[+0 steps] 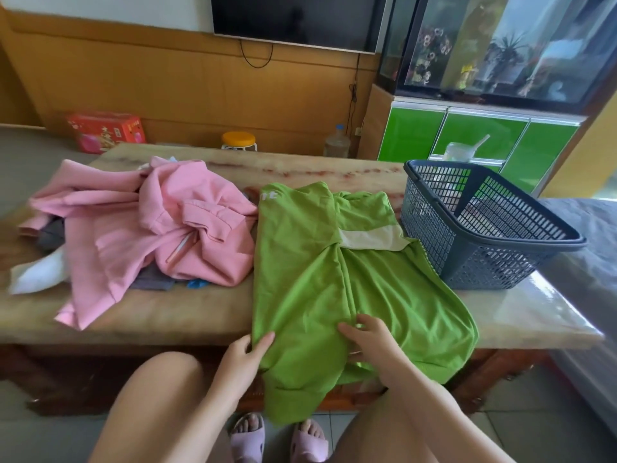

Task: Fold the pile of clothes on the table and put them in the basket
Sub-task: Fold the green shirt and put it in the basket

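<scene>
A green shirt (307,262) lies spread across the middle of the marble table (521,315), its lower part hanging over the near edge. My left hand (245,354) grips the shirt's left edge at the table's front. My right hand (370,339) rests on the cloth with curled fingers gathering a fold near the middle. A crumpled pile of clothes (140,225), mostly pink with grey, white and blue pieces beneath, sits on the table's left half. A dark blue mesh basket (484,222) stands at the right, touching the shirt's edge.
Beyond the table stand a stool with an orange seat (238,140), a water bottle (337,143) and a red box (107,132). A green cabinet (480,135) carries a glass tank at the right. My knees and slippered feet are below the near edge.
</scene>
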Demonstrator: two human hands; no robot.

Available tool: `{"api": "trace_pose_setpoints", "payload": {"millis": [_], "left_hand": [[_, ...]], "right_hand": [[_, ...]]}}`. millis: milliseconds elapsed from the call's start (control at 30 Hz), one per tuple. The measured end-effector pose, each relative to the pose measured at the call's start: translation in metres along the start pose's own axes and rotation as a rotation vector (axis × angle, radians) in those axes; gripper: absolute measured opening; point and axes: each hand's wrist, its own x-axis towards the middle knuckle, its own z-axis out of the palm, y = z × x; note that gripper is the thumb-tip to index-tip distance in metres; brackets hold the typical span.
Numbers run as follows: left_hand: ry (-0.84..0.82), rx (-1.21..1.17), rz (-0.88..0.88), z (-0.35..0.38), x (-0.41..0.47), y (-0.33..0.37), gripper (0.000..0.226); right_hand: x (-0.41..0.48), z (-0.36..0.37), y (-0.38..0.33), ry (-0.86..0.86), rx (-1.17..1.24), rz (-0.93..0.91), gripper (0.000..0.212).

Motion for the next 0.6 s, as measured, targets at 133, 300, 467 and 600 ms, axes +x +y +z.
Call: {"api": "trace_pose_setpoints", "payload": {"millis": [133, 300, 467, 600], "left_hand": [[0.045, -0.119, 0.042, 0.013, -0.017, 0.0, 0.018], [0.041, -0.124, -0.004, 0.027, -0.03, -0.009, 0.021], [-0.076, -0.304, -0.053, 0.026, -0.038, -0.009, 0.013], [-0.174, -0.445, -0.085, 0.022, -0.04, -0.013, 0.039]], "right_hand": [[-0.009, -0.01, 0.007, 0.094, 0.07, -0.073, 0.028], [-0.013, -0.005, 0.026, 0.0, -0.065, -0.075, 0.045], [-0.009, -0.01, 0.032, 0.068, -0.278, -0.107, 0.059], [-0.015, -0.01, 0.04, 0.066, -0.32, -0.099, 0.044]]}}
